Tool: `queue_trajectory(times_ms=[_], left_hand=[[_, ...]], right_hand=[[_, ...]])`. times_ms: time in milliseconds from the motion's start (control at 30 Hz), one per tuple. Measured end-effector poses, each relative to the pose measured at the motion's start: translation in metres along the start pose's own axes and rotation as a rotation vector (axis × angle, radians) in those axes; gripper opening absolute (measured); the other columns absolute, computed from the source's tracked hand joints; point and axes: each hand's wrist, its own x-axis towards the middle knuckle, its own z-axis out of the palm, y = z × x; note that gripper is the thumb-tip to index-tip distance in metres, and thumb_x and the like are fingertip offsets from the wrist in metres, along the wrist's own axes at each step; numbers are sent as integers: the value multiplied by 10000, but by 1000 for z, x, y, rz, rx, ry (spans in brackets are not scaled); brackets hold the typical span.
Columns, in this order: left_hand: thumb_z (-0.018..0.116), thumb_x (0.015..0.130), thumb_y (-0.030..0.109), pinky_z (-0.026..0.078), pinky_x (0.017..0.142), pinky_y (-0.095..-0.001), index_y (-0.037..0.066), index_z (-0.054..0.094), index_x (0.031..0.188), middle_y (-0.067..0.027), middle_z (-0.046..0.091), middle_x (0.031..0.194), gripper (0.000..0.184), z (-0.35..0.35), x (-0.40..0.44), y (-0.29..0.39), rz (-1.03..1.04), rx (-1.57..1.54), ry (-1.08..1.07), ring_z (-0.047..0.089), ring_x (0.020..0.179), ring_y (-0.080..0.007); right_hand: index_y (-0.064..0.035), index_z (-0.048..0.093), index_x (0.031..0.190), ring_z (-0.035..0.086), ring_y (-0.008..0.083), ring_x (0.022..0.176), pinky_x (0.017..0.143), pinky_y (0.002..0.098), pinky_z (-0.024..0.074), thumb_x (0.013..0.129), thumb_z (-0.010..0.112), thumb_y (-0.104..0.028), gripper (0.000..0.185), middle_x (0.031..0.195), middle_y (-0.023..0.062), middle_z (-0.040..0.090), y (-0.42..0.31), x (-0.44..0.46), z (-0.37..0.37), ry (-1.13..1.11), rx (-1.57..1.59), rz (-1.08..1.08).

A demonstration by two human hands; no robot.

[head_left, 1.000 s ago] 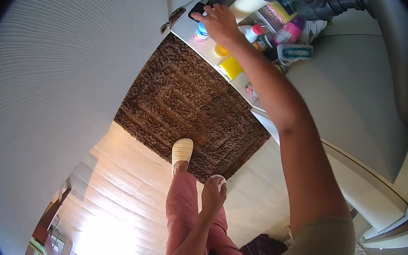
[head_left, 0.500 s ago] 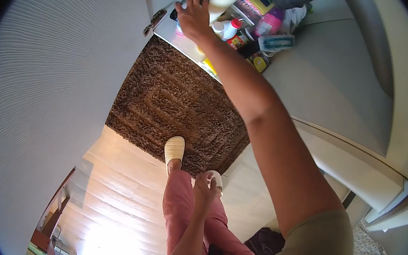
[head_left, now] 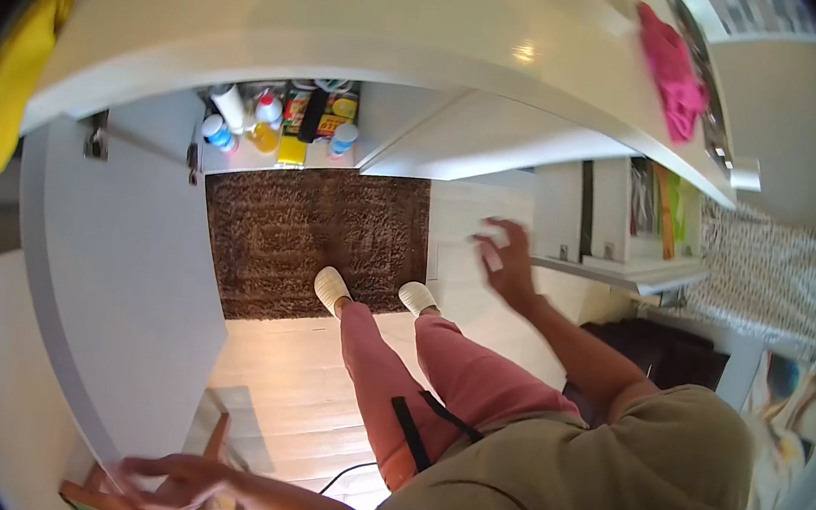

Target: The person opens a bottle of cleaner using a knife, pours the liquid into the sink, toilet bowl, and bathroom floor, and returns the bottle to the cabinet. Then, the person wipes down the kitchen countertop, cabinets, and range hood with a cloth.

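Out to the lower left, my left hand (head_left: pixel 170 486) has its fingers spread and somewhat blurred, close to the bottom edge of the open cabinet door (head_left: pixel 124 273). My right hand (head_left: pixel 508 261) hangs over the floor right of the brown rug (head_left: pixel 320 235), fingers apart and curved, holding nothing. Bottles stand in the open cabinet beyond the rug: a blue-capped one (head_left: pixel 219 133) at the left, a red-capped one (head_left: pixel 269 108) and another blue-capped one (head_left: pixel 343 140) at the right. A yellow item (head_left: pixel 292 150) lies at the shelf's front edge.
The countertop (head_left: pixel 404 23) spans the top, with a yellow cloth (head_left: pixel 21 70) at its left end and a pink cloth (head_left: pixel 672 76) at its right. An open drawer (head_left: pixel 628 265) juts out on the right. Patterned fabric (head_left: pixel 778 277) lies beyond it.
The view has pulled back and turned, showing the countertop. My right hand has left the cabinet shelf for the space over the floor. My left hand has moved from near my legs to the lower left.
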Motion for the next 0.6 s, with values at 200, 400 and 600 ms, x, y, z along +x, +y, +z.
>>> queue_trajectory(times_ms=[200,400,600], left_hand=[[402,981,376,516,692,-485,125,689,1047,-140,682,893,387,59,13,-94,-442,486,-931,655,795,-314],[476,951,291,497,688,-362,-45,641,1058,-158,683,941,389,48,-1,-132,-488,-484,-1050,635,772,-271],[515,898,79,407,579,-197,-9,656,946,25,569,744,173,-29,1,-54,-757,-1048,-1423,473,646,-41]], right_hand=[[-125,594,1070,475,293,1042,893,439,365,837,605,-119,233,1080,97,520,15,-10,-163,303,-547,22],[-88,577,1091,467,302,1078,923,446,357,862,613,-154,241,1101,100,521,19,-41,-172,342,-466,-75],[-71,593,1056,496,282,994,863,390,385,830,641,-69,231,1052,109,530,14,-103,-190,415,-258,-100]])
